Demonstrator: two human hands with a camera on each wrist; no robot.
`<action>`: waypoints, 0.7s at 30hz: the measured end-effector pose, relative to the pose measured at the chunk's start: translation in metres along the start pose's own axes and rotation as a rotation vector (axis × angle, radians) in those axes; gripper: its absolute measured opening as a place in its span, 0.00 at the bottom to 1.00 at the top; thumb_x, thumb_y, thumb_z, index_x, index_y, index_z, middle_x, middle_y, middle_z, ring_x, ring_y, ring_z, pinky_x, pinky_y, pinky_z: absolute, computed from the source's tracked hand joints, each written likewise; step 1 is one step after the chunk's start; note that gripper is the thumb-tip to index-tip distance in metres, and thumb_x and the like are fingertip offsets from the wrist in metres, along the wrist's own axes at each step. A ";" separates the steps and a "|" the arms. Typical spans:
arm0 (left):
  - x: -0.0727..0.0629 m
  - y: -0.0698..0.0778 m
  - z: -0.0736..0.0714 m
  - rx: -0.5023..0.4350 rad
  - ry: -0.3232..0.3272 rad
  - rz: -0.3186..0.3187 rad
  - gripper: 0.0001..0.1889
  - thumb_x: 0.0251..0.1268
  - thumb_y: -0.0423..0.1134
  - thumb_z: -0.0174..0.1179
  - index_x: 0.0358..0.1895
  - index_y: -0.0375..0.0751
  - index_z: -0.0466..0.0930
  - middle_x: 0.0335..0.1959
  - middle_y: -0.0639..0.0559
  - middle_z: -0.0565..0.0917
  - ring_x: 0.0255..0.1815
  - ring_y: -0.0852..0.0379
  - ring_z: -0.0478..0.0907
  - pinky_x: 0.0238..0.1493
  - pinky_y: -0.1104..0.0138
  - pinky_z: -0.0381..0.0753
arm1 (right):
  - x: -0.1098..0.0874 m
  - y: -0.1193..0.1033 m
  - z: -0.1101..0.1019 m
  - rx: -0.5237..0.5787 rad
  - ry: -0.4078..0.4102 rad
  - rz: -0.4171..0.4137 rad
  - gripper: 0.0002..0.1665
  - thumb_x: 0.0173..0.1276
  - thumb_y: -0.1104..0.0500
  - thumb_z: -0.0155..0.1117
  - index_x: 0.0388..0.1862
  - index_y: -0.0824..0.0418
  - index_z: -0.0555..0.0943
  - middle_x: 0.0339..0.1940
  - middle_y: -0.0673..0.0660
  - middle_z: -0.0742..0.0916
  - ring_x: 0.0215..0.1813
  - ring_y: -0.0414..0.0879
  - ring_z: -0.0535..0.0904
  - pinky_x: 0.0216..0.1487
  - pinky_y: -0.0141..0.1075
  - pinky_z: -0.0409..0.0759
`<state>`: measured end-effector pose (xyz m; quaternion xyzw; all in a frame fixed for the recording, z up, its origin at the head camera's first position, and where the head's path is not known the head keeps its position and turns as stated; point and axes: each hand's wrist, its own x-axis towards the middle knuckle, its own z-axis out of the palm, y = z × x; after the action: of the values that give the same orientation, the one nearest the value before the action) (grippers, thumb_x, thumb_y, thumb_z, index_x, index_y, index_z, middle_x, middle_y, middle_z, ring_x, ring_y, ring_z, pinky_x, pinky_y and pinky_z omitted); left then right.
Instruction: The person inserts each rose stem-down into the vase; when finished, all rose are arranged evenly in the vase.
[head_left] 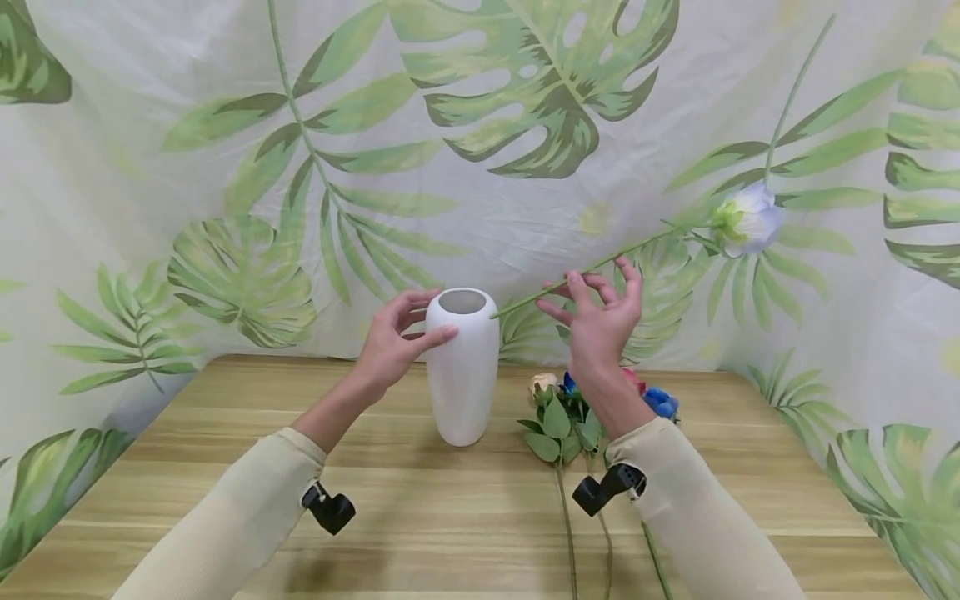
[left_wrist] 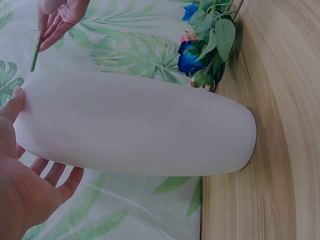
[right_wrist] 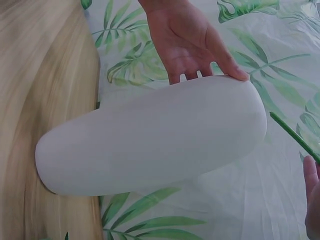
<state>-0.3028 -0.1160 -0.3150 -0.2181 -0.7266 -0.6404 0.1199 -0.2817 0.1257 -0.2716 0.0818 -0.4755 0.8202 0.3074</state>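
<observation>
A tall white vase (head_left: 462, 379) stands upright on the wooden table. My left hand (head_left: 393, 337) grips it near the mouth, thumb on the near side and fingers around the far left side. To the right of the vase, my right hand (head_left: 603, 321) pinches the green stem of a pale blue-white flower (head_left: 747, 221). The bloom points up and right, while the stem's cut end (right_wrist: 272, 116) is close to the vase's rim, outside it; a small gap shows in the right wrist view. Whether anything lies deep inside the vase cannot be seen.
Several more artificial flowers lie on the table to the right, including a blue bloom (head_left: 662, 403) and a peach one (head_left: 543, 382), partly behind my right forearm. Their stems run toward the near edge. A leaf-print cloth (head_left: 360, 208) hangs behind the wooden table (head_left: 375, 500).
</observation>
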 end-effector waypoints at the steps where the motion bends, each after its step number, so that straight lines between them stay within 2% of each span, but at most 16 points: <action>1: 0.000 0.000 0.000 0.000 0.000 0.001 0.27 0.64 0.27 0.70 0.66 0.30 0.74 0.69 0.40 0.77 0.66 0.42 0.77 0.63 0.48 0.80 | 0.000 0.001 0.001 0.001 0.003 -0.001 0.34 0.75 0.69 0.63 0.74 0.55 0.63 0.38 0.58 0.82 0.41 0.59 0.88 0.38 0.50 0.90; 6: 0.000 0.000 -0.002 0.010 -0.008 0.002 0.27 0.64 0.28 0.70 0.66 0.31 0.74 0.68 0.40 0.77 0.66 0.42 0.77 0.63 0.47 0.80 | 0.000 0.004 0.007 0.007 0.017 -0.004 0.38 0.75 0.69 0.63 0.78 0.53 0.62 0.37 0.58 0.82 0.41 0.60 0.87 0.37 0.48 0.90; 12: -0.001 0.000 -0.002 0.010 -0.010 0.001 0.27 0.64 0.28 0.70 0.66 0.31 0.74 0.68 0.41 0.77 0.66 0.42 0.77 0.63 0.47 0.80 | 0.001 0.004 0.012 0.016 -0.014 -0.014 0.40 0.75 0.68 0.63 0.81 0.52 0.62 0.37 0.57 0.82 0.36 0.52 0.87 0.35 0.47 0.90; 21: 0.000 0.001 -0.003 0.011 -0.021 0.005 0.27 0.64 0.28 0.70 0.66 0.31 0.75 0.68 0.41 0.77 0.67 0.41 0.77 0.63 0.47 0.80 | 0.010 0.005 0.023 -0.034 -0.018 -0.113 0.39 0.72 0.69 0.67 0.79 0.51 0.68 0.36 0.55 0.82 0.33 0.50 0.87 0.30 0.45 0.89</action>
<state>-0.3029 -0.1191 -0.3139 -0.2261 -0.7307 -0.6339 0.1151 -0.2967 0.1089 -0.2589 0.1108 -0.4866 0.7925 0.3504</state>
